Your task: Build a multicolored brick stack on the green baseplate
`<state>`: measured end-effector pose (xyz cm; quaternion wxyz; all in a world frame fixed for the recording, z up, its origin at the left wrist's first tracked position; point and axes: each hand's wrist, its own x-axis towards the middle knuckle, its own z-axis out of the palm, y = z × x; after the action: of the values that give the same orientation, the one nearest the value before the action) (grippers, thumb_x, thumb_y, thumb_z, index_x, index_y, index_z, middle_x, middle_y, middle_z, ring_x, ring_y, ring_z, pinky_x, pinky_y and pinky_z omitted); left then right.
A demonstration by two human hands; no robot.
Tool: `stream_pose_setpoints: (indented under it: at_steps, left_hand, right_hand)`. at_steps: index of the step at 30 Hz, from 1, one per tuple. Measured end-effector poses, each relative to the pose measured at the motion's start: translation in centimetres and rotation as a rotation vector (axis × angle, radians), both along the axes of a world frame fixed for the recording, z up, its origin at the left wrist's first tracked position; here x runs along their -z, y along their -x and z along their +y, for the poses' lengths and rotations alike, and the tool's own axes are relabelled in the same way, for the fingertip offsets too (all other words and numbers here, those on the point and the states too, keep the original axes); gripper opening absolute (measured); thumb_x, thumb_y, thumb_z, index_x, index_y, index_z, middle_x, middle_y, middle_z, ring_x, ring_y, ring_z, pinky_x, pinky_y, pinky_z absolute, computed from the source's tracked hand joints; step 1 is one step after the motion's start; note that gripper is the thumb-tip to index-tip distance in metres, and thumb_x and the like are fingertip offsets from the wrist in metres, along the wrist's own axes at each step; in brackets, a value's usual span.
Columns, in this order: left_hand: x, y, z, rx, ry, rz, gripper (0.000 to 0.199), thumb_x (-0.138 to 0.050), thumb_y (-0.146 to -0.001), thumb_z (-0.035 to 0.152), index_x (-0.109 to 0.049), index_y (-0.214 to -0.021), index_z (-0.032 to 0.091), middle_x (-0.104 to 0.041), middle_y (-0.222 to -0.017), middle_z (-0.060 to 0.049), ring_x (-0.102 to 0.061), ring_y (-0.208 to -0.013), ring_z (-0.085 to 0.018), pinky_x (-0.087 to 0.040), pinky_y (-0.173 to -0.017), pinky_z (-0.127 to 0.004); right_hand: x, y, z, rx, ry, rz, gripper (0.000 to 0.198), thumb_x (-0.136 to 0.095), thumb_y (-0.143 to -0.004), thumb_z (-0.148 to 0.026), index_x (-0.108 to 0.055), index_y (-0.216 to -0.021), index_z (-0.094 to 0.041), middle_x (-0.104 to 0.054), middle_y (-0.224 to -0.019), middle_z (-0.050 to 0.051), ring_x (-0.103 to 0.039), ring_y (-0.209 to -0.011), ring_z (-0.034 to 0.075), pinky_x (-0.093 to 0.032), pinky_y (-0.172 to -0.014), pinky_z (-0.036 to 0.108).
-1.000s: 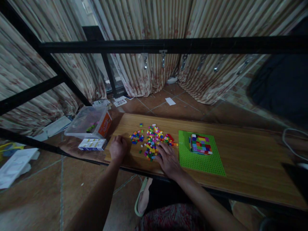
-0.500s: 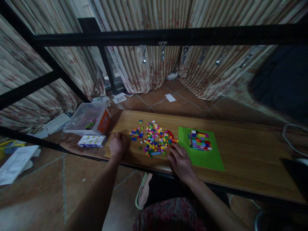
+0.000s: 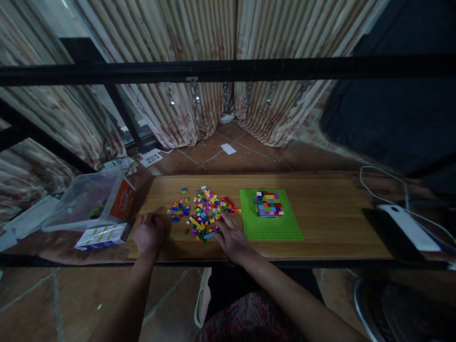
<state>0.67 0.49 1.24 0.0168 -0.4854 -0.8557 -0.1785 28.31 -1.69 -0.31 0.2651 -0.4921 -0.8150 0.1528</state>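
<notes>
My right hand (image 3: 232, 238) reaches over the near right side of a heap of small coloured toy bricks (image 3: 204, 203), its fingers stretched and apart, fingertips at the bricks. A light blue long brick (image 3: 209, 235) lies close to its thumb. My left hand (image 3: 148, 234) rests curled on the left end of the wooden board; whatever its fingers may hold is hidden. Between that hand and the heap lies a smaller cluster of bricks (image 3: 178, 211). Right of the heap, a green baseplate (image 3: 272, 229) carries a multicoloured block of joined bricks (image 3: 270, 205).
A clear plastic bin (image 3: 80, 199) with an orange label and a white-and-blue box (image 3: 102, 236) stand left of the board (image 3: 331, 213). To the right are a white device (image 3: 409, 228) and a cable (image 3: 384, 168). A black rail (image 3: 228, 71) crosses behind.
The view has swung right, so the board and bricks sit further left in the picture. My right hand has shifted slightly left towards the heap; my left hand stays resting on the board.
</notes>
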Motion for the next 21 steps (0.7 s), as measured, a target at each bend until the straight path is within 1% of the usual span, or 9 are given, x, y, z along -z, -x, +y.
stream_pose_setpoints:
  at_steps: [4,9,11,14,17,21]
  left_hand:
    - [0.2,0.2,0.1,0.012,-0.004,0.037,0.026,-0.042,-0.086,0.030,-0.064,-0.095,0.020,-0.066,-0.098,-0.012,-0.061,-0.083,-0.025,-0.041,-0.063,-0.032]
    - [0.1,0.1,0.1,0.014,0.005,0.072,0.026,-0.041,-0.087,0.031,-0.063,-0.095,0.020,-0.066,-0.098,-0.011,-0.061,-0.083,-0.024,-0.040,-0.061,-0.031]
    - [-0.1,0.0,0.0,0.008,0.017,0.073,0.027,-0.040,-0.088,0.032,-0.063,-0.095,0.020,-0.066,-0.098,-0.011,-0.061,-0.083,-0.025,-0.039,-0.061,-0.031]
    - [-0.3,-0.2,0.0,0.012,0.027,0.072,0.027,-0.040,-0.088,0.031,-0.063,-0.094,0.019,-0.065,-0.098,-0.011,-0.061,-0.086,-0.025,-0.039,-0.062,-0.032]
    - [-0.3,-0.3,0.0,0.012,0.027,0.057,0.027,-0.039,-0.088,0.028,-0.063,-0.095,0.018,-0.065,-0.097,-0.012,-0.060,-0.087,-0.025,-0.040,-0.064,-0.032]
    - [0.0,-0.4,0.0,-0.009,0.020,0.027,0.028,-0.041,-0.088,0.030,-0.064,-0.099,0.018,-0.064,-0.100,-0.012,-0.060,-0.086,-0.025,-0.040,-0.065,-0.032]
  right_hand:
    - [-0.8,0.5,-1.1,0.000,-0.026,0.007,0.040,-0.053,-0.090,-0.028,-0.054,-0.128,-0.016,-0.042,-0.146,0.014,-0.032,-0.139,0.027,-0.032,-0.114,0.049]
    - [-1.2,1.2,-3.8,-0.172,-0.048,-0.035,0.044,-0.056,-0.089,-0.032,-0.053,-0.130,-0.015,-0.041,-0.147,0.015,-0.029,-0.140,0.028,-0.028,-0.115,0.050]
    - [-1.2,1.5,-4.4,-0.211,-0.039,-0.050,0.046,-0.058,-0.088,-0.034,-0.053,-0.130,-0.015,-0.042,-0.146,0.014,-0.029,-0.140,0.028,-0.026,-0.116,0.049]
    - [-1.0,1.7,-4.4,-0.208,-0.023,-0.068,0.049,-0.057,-0.088,-0.034,-0.050,-0.133,-0.017,-0.043,-0.146,0.013,-0.029,-0.141,0.028,-0.026,-0.116,0.049]
    - [-1.0,1.7,-3.7,-0.198,-0.002,-0.095,0.048,-0.055,-0.090,-0.034,-0.050,-0.134,-0.017,-0.041,-0.148,0.014,-0.028,-0.141,0.029,-0.026,-0.115,0.051]
    - [-1.0,1.6,-2.5,-0.183,0.030,-0.132,0.047,-0.053,-0.090,-0.033,-0.050,-0.135,-0.017,-0.038,-0.150,0.013,-0.027,-0.142,0.030,-0.024,-0.115,0.054]
